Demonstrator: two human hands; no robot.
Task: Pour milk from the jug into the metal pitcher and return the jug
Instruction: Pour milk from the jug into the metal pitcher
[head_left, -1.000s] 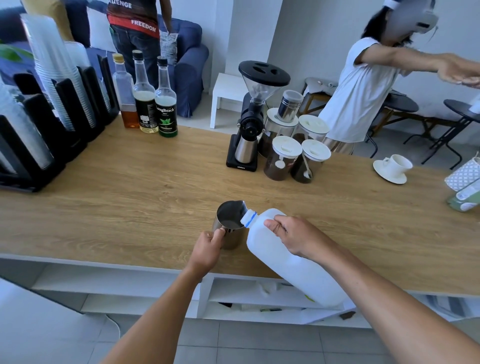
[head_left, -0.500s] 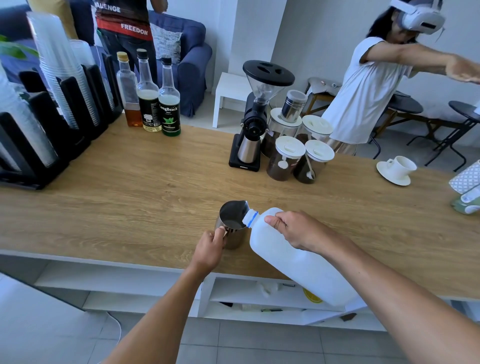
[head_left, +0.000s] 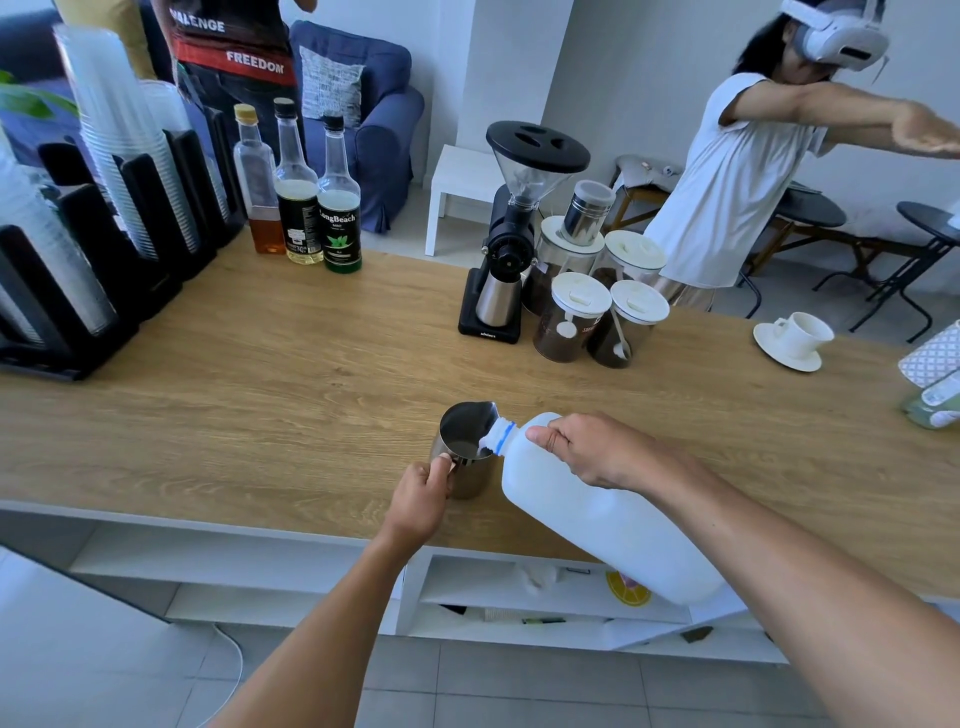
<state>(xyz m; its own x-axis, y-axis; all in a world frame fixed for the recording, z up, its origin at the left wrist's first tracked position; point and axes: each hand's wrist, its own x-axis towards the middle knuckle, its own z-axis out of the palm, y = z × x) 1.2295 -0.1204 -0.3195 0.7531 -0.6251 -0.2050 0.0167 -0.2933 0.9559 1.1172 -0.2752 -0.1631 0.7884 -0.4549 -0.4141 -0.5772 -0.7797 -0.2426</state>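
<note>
Over pitcher (head_left: 467, 480), jug (head_left: 597, 525) in right hand (head_left: 597, 452)

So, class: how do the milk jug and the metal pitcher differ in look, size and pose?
The milk jug is white plastic, the metal pitcher shiny steel. The jug is tilted, the pitcher upright. The jug is larger than the pitcher. Both are hand-held.

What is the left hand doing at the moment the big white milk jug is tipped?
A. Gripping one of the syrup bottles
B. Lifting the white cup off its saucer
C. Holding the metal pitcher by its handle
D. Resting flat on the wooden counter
C: the left hand grips the handle of the metal pitcher, and the right hand tilts the jug with its mouth over the pitcher's rim.
</note>
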